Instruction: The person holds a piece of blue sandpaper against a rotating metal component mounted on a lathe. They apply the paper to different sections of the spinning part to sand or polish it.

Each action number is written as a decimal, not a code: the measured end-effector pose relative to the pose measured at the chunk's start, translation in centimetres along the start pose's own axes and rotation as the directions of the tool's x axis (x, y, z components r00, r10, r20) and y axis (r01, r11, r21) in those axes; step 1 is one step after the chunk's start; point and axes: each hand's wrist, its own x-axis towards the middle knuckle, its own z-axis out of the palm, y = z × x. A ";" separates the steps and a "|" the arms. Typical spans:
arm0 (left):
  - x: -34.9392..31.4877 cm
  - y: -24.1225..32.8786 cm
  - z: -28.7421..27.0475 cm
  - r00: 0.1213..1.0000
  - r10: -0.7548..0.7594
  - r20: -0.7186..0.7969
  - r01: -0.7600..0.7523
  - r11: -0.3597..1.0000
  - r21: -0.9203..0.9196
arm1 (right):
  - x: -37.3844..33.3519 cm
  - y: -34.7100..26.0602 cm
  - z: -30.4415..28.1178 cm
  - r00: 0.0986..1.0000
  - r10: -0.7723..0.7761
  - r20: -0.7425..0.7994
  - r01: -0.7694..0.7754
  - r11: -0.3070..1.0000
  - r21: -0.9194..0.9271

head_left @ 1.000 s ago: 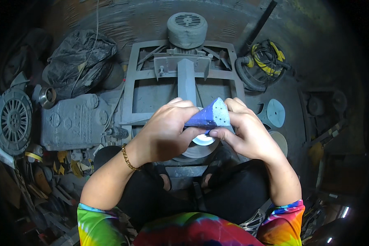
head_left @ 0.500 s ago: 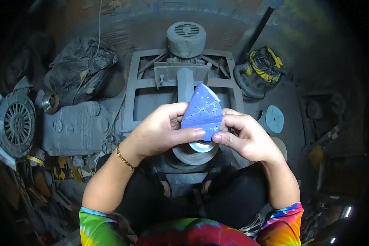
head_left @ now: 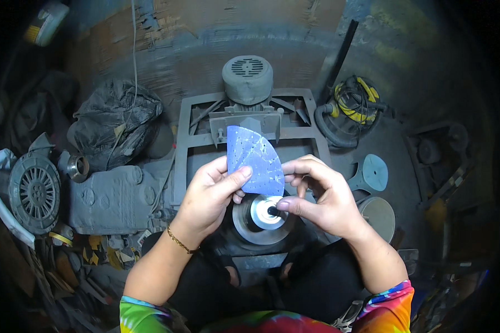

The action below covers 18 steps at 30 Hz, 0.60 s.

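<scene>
A blue fan-shaped piece of abrasive sheet [head_left: 254,160] with pale specks is held upright between my two hands. My left hand [head_left: 208,197] pinches its lower left edge with thumb and fingers. My right hand [head_left: 319,195] grips its lower right corner with the fingertips. Directly below the sheet sits a round metal disc [head_left: 264,215] with a shiny hub and a dark centre bolt, mounted on a grey machine frame [head_left: 184,145] with a motor [head_left: 248,79] at the far end.
A grey engine casing [head_left: 108,198] and a ribbed wheel part [head_left: 34,191] lie at my left, a black bag [head_left: 114,121] behind them. Right of the frame are coiled hose with yellow cable [head_left: 353,108] and two round discs [head_left: 372,173].
The blue sheet has been lifted from over the disc and turned upright, so its flat face shows. Both hands rose with it and spread slightly apart.
</scene>
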 end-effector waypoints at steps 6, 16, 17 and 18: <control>-0.3 0.5 1.5 0.997 0.038 -0.068 -0.045 0.992 -0.116 | 0.3 0.7 0.5 0.991 -0.101 -0.085 0.092 0.990 -0.104; -0.4 1.8 2.4 0.971 0.186 -0.147 -0.217 0.948 -0.232 | 0.5 0.7 0.8 0.989 -0.141 -0.049 0.130 0.974 -0.185; -0.4 1.8 2.0 0.970 0.190 -0.150 -0.221 0.948 -0.228 | 0.5 0.7 0.9 0.988 -0.146 -0.046 0.136 0.974 -0.182; -0.4 1.8 1.3 0.976 0.200 -0.087 -0.216 0.946 -0.241 | 0.5 0.6 0.9 0.994 -0.104 -0.043 0.095 0.980 -0.172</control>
